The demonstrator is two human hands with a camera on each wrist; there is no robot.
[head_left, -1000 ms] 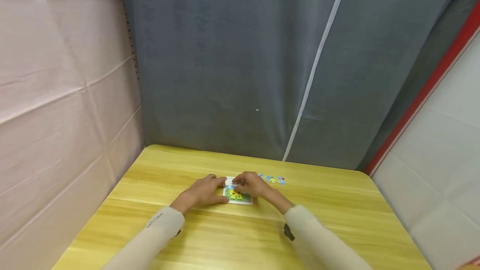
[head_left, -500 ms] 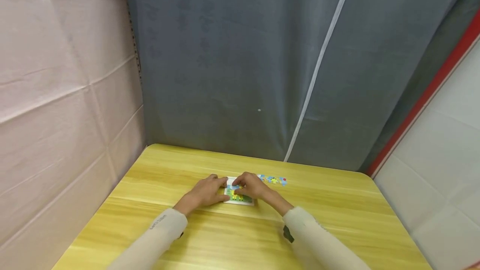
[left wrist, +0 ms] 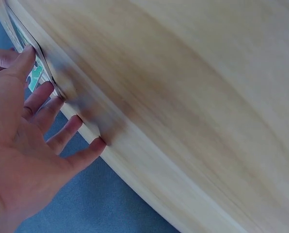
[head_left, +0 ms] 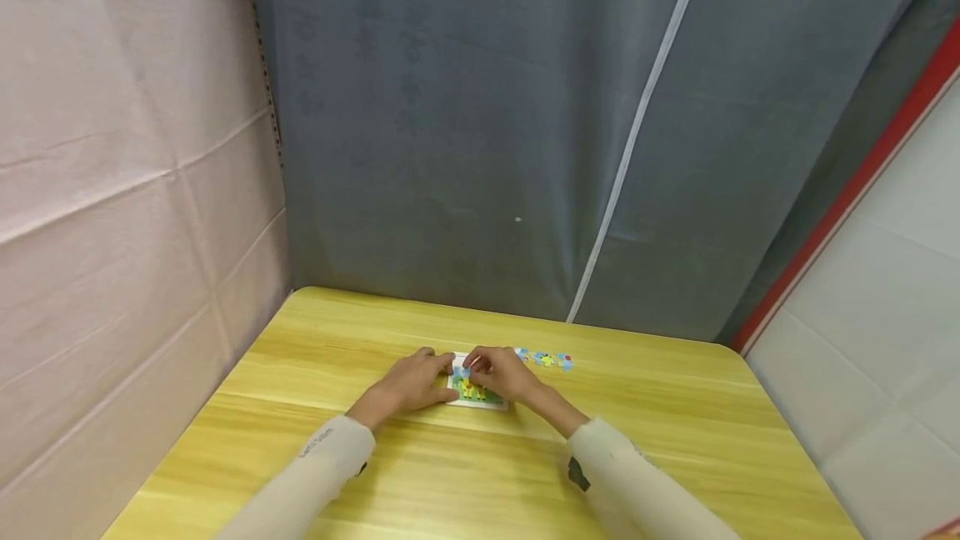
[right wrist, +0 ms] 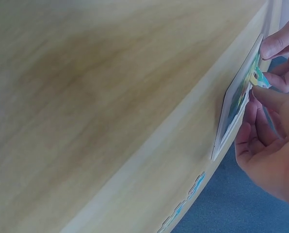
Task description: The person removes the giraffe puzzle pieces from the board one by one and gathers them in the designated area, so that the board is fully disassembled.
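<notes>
Puzzle board (head_left: 476,394) flat on table (head_left: 675,440), mid-width. Left hand (head_left: 408,382) open, fingers straight, pressing board's left edge. Right hand (head_left: 504,373), flat on board a second ago, now pinching a piece (right wrist: 257,77) over upper area. Fitting apparently in progress. Loose pieces (head_left: 545,358) just right.

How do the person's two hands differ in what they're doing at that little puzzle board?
The left hand lies flat with straight fingers, steadying the left edge of the small white-framed puzzle board; the right hand curls its fingers, pinching a small blue-and-yellow puzzle piece over the board. The left holds nothing; the right has a grip. Both touch the board on the yellow wooden table.
</notes>
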